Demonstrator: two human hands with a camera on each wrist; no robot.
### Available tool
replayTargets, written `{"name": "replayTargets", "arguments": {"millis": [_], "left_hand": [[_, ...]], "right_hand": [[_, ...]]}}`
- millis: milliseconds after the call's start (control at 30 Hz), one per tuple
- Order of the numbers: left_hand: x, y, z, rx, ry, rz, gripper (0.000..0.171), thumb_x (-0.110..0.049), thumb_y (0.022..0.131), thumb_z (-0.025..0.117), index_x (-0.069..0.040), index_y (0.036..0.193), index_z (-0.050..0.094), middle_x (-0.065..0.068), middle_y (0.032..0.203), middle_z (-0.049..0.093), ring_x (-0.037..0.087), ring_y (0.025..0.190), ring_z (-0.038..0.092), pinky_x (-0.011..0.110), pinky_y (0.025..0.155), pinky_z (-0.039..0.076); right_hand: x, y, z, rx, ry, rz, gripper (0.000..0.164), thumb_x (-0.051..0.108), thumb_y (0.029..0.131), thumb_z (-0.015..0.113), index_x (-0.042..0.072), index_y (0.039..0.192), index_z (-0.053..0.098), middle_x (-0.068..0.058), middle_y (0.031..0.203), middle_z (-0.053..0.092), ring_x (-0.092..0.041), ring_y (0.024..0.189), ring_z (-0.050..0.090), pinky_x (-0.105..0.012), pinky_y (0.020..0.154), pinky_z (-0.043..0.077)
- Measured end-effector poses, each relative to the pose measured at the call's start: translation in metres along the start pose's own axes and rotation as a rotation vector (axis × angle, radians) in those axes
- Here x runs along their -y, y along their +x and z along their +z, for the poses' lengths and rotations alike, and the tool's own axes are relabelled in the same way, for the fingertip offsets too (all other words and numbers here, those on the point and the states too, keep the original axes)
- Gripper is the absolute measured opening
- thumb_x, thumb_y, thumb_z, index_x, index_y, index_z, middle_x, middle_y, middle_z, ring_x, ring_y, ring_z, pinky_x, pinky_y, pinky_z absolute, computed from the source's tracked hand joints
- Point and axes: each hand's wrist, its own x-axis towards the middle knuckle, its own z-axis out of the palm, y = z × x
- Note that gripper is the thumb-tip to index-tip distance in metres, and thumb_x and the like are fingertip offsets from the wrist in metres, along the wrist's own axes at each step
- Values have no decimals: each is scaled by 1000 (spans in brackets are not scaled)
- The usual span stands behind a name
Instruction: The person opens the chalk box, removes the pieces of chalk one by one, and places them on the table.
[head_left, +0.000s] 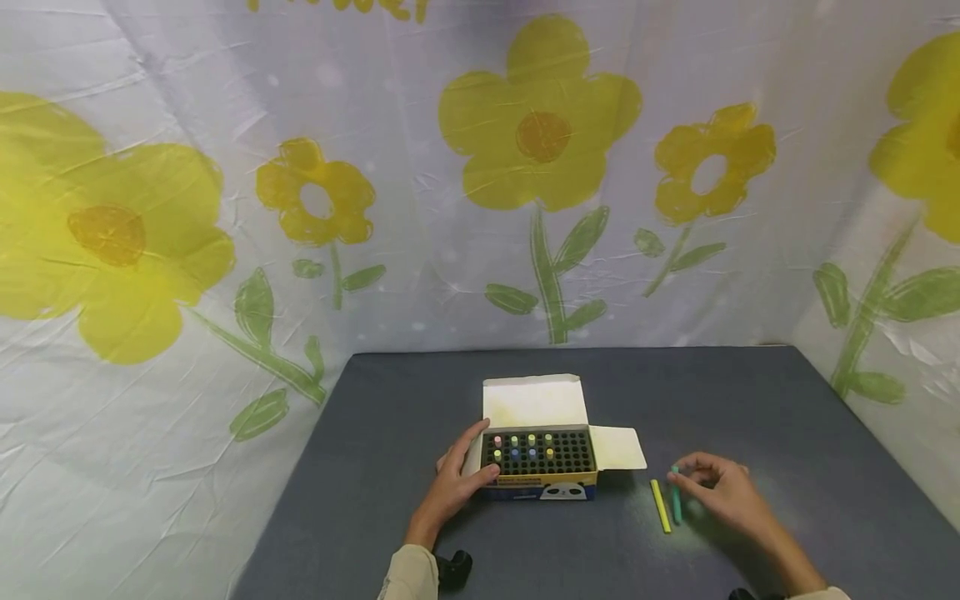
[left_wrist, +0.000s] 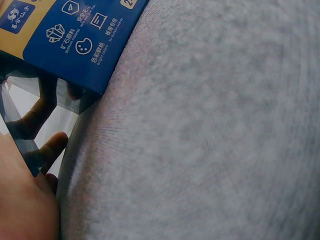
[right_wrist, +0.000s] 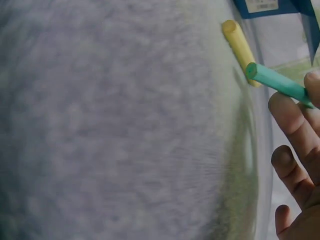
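An open cardboard chalk box [head_left: 525, 482] stands on the dark table, its inside a black grid of holes. Several chalk sticks in pink, green, blue and yellow poke up from holes on its left side. My left hand [head_left: 450, 483] holds the box's left end, thumb at the front edge and fingers toward the back. To the right of the box, my right hand [head_left: 723, 492] pinches a green chalk stick [right_wrist: 277, 81] near one end between thumb and fingertips. A yellow chalk stick [head_left: 660, 506] lies on the table just left of the green one.
The box's white lid [head_left: 534, 402] is folded back, and a white side flap [head_left: 617, 448] sticks out toward the right hand. Behind the table [head_left: 420, 392] hangs a white curtain [head_left: 420, 283] with yellow flowers, also along both sides.
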Motion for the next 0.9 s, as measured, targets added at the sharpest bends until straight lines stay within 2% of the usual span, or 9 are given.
{"name": "replayTargets", "arguments": {"millis": [67,133,233,367,467,567,633,800,900], "left_hand": [[0,0,0,6,-3,1,73,-29,91,75,-40,154,41,4,158,43,33,135,45,56,94,45],[-1,0,0,9,-7,2,73,-29,91,75,-39,155,41,4,158,43,32,135,45,55,93,46],[0,0,0,14,-13,0,73,-27,91,75,-39,155,41,5,158,42,32,134,45,53,92,46],[-1,1,0,17,-12,-16,73,-28,92,75,-40,155,40,5,158,42,32,133,43,54,93,44],[-2,1,0,15,-9,-30,73,-29,91,75,-41,154,41,4,157,43,32,133,42,55,94,42],[-2,1,0,12,-8,-35,73,-30,91,75,-42,154,41,3,157,43,31,133,42,55,94,42],[-2,1,0,11,-9,-34,73,-30,91,75,-42,154,41,4,157,43,31,133,42,54,94,43],[-1,0,0,7,-10,-27,73,-28,90,76,-40,154,42,4,158,43,33,134,44,55,93,44],[-1,0,0,5,-10,-24,73,-27,90,76,-40,154,42,4,158,42,33,134,44,55,93,45]], "right_hand": [[-1,0,1,6,25,9,12,23,93,76,13,99,72,11,70,74,0,72,67,-40,93,49],[-3,0,2,11,44,7,12,22,93,75,12,98,72,11,69,73,0,69,65,-58,106,32],[-5,0,3,15,84,6,12,20,93,75,9,98,72,8,66,73,-3,61,62,-75,102,8],[-5,-2,5,30,45,38,14,22,93,75,8,98,73,9,64,70,-4,53,56,-53,94,37],[-3,-3,6,43,43,63,17,22,93,75,6,98,73,8,63,69,-4,54,55,-55,97,40],[-2,-3,7,51,61,78,19,22,93,74,4,97,72,4,61,67,-5,54,53,-82,105,7],[-1,-2,7,52,49,90,20,23,93,74,4,97,73,3,60,66,-6,55,53,-86,101,-6],[2,0,8,40,-27,101,21,27,93,75,5,95,74,5,60,65,-5,58,54,-86,99,4],[2,0,10,20,-78,69,18,24,91,77,7,94,75,8,59,64,-3,58,53,-77,98,16]]}}
